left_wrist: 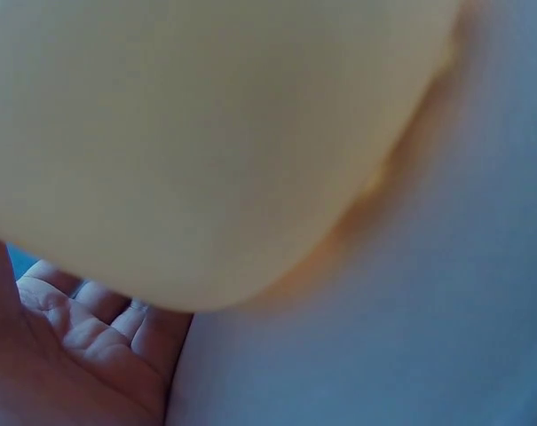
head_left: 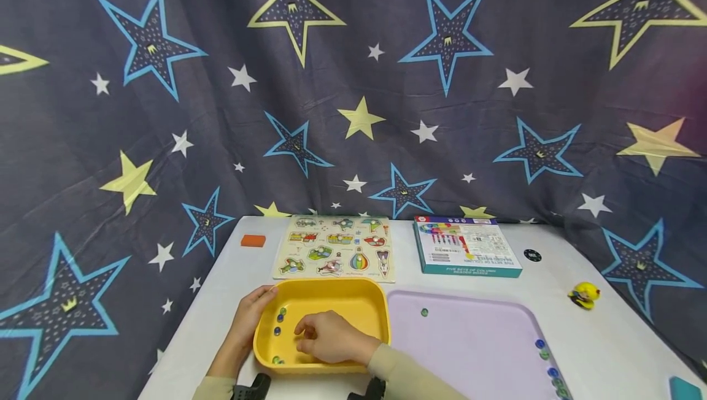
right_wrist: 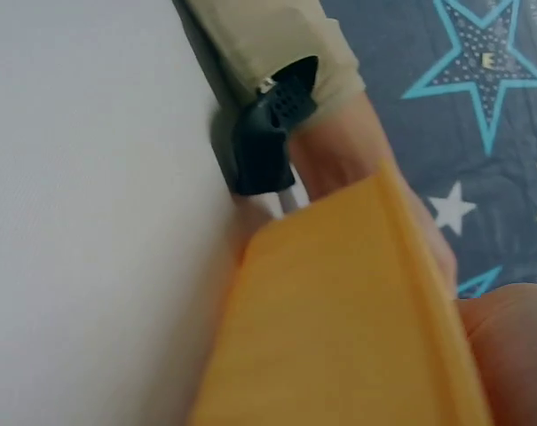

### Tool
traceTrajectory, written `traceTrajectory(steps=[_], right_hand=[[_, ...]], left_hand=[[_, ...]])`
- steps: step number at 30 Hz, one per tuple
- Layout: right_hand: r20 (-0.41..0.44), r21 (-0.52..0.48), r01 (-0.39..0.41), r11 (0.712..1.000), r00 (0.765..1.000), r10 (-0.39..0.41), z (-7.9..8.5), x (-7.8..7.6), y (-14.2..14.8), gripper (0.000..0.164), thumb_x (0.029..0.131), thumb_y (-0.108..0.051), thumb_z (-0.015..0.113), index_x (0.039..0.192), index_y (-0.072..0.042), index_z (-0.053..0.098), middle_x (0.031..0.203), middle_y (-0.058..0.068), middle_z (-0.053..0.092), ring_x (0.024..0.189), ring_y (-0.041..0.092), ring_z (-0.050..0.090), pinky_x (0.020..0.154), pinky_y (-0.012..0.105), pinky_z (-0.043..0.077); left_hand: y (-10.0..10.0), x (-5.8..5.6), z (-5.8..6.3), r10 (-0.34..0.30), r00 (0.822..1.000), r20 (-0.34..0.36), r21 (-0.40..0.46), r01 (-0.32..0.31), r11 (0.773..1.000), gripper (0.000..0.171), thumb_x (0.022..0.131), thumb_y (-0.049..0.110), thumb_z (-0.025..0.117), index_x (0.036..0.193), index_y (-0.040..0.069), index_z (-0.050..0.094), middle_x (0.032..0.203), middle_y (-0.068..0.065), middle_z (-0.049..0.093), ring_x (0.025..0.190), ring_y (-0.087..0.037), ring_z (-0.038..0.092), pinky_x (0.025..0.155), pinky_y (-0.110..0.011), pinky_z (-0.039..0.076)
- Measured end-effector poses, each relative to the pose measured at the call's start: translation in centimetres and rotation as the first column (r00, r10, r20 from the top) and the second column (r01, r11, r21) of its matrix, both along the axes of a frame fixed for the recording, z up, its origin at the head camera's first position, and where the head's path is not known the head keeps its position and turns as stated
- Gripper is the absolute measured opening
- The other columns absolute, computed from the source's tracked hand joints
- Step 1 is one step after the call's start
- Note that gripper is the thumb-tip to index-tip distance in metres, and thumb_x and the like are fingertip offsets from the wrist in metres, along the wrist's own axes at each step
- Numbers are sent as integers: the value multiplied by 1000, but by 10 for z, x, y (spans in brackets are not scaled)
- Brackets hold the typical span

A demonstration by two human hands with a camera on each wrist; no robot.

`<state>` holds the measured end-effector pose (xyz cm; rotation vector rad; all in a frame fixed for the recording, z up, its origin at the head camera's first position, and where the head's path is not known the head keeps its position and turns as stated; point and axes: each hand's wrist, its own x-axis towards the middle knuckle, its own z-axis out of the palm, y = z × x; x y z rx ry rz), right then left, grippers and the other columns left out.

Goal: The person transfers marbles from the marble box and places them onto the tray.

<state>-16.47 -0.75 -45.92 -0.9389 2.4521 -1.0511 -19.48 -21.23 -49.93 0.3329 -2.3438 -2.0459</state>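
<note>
A yellow tray (head_left: 337, 292) stands at the front of the table with several blue and green glass marbles (head_left: 277, 330) along its left side. My left hand (head_left: 245, 320) holds the tray at its left wall; the left wrist view shows part of the palm and fingers (left_wrist: 99, 328) beside the tray wall. Over the tray's floor hovers my right hand (head_left: 334, 338), fingers bent and turned toward the marbles. Whether a marble is between those fingers is hidden. In the right wrist view the yellow wall (right_wrist: 339, 302) covers most of that hand.
A lilac tray (head_left: 458, 338) adjoins on the right, with one green marble (head_left: 424, 312) and a row of marbles (head_left: 553, 373) along its right edge. Behind are a picture puzzle board (head_left: 337, 250), a boxed set (head_left: 466, 246), an orange block (head_left: 253, 240), a black disc (head_left: 533, 255) and a yellow toy figure (head_left: 583, 296).
</note>
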Motion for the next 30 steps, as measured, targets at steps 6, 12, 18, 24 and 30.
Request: traceTrajectory(steps=[6, 12, 18, 24, 30], right_hand=[[94, -6, -31, 999, 995, 32, -4, 1, -14, 17, 81, -21, 66, 95, -11, 66, 69, -10, 56, 60, 2, 48, 60, 17, 40], [127, 3, -74, 997, 989, 73, -6, 1, -25, 13, 79, -13, 65, 91, -11, 69, 67, -11, 57, 59, 1, 47, 58, 16, 39], [222, -8, -91, 996, 971, 91, -6, 1, -31, 10, 81, -8, 62, 88, -10, 70, 69, -10, 60, 61, 2, 50, 60, 16, 41], [240, -8, -83, 997, 967, 83, -5, 2, -34, 10, 82, -8, 61, 84, -10, 71, 67, -10, 62, 60, 2, 51, 59, 16, 41], [241, 17, -57, 998, 969, 52, -7, 3, -36, 9, 81, -11, 63, 79, -13, 71, 66, -9, 62, 60, 2, 49, 60, 16, 38]], left_hand=[[2, 3, 5, -15, 1000, -2, 2, 15, 1000, 44, 86, 42, 54, 109, 5, 60, 105, -11, 61, 91, -21, 54, 75, -26, 45], [0, 0, 1, -6, 1000, -9, 5, 6, 1000, 46, 84, 44, 56, 108, 5, 61, 106, -9, 61, 92, -20, 54, 77, -25, 45], [-1, 0, 0, 2, 1000, -7, -16, -2, 1000, 48, 83, 47, 55, 109, 6, 61, 107, -8, 60, 93, -20, 52, 79, -26, 43], [-2, 0, 0, 2, 1000, -18, -2, -2, 1000, 48, 84, 45, 56, 108, 5, 61, 106, -10, 60, 93, -21, 53, 78, -25, 44], [-1, -1, -2, 0, 1000, -25, -3, 0, 1000, 47, 84, 44, 56, 108, 5, 61, 106, -9, 60, 92, -21, 53, 78, -25, 44]])
